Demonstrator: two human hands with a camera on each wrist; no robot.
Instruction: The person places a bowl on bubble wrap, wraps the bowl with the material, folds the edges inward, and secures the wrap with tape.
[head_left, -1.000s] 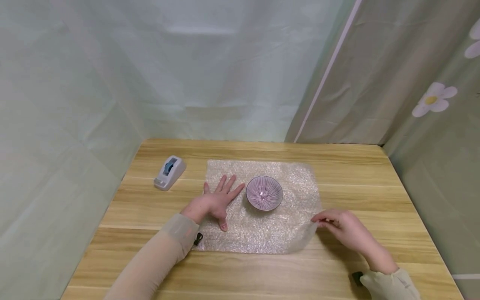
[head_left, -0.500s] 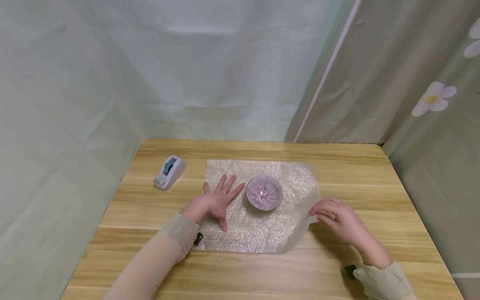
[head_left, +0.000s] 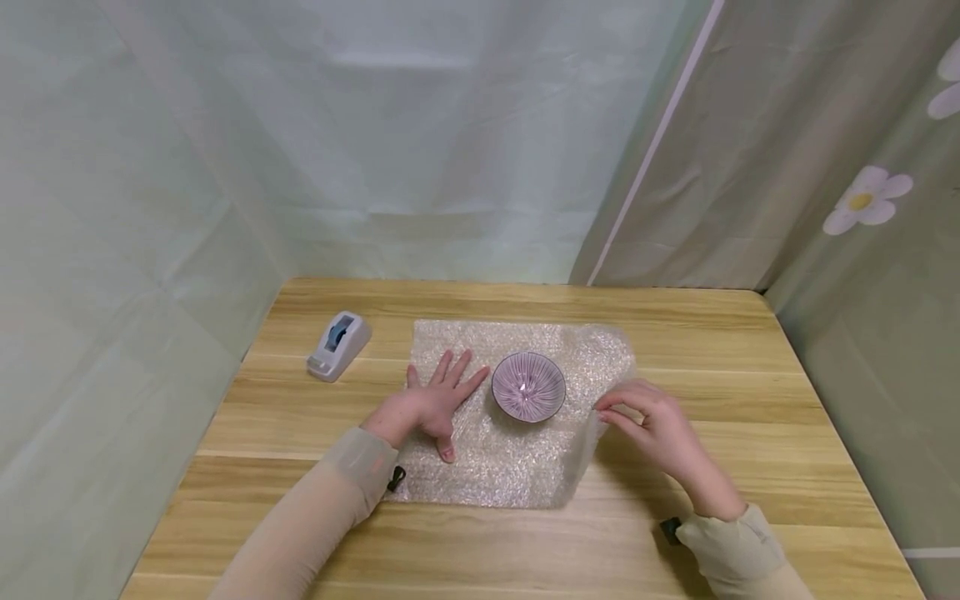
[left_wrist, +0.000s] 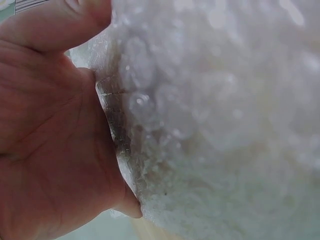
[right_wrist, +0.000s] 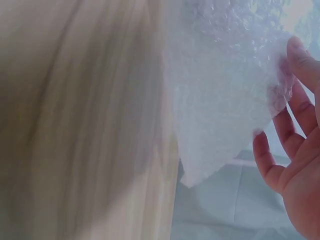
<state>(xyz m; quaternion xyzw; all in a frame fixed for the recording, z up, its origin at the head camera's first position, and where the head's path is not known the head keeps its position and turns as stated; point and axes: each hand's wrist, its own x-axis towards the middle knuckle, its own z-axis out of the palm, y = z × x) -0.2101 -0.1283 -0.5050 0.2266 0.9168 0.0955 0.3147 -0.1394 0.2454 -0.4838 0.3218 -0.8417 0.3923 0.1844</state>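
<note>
Head view: left hand (head_left: pixel 437 406) palm down left of center, fingers spread, pressing flat on the left part of a bubble wrap sheet (head_left: pixel 510 483); grasps nothing. Right hand (head_left: pixel 651 421), right of center, pinches the sheet's right edge between thumb and fingers; that edge is raised off the wooden table (head_left: pixel 720 333), lower right part of the sheet bent up, rest of it lying flat. Bowl (head_left: pixel 528 386), purple-and-white striped inside with a dark rim, sits upright on the sheet just right of frame center, between the two hands; left index fingertip is right by its rim, contact can't be confirmed. Right fingertips are near the bowl, apart from it. Tape dispenser (head_left: pixel 339 346), light gray with a blue roll, is on the table left of center, off the sheet and clear of the left hand. Small black object (head_left: pixel 670 530) at the right sleeve (head_left: pixel 731 546), lower right; another dark piece (head_left: pixel 397 477) by the left cuff. Pale curtain (head_left: pixel 450 167) fills the top; white flower print (head_left: pixel 867 200) upper right. Left wrist view: palm and thumb at left, blurred bubbles across the right. Right wrist view: translucent sheet held at right, a corner hanging lower center.
</note>
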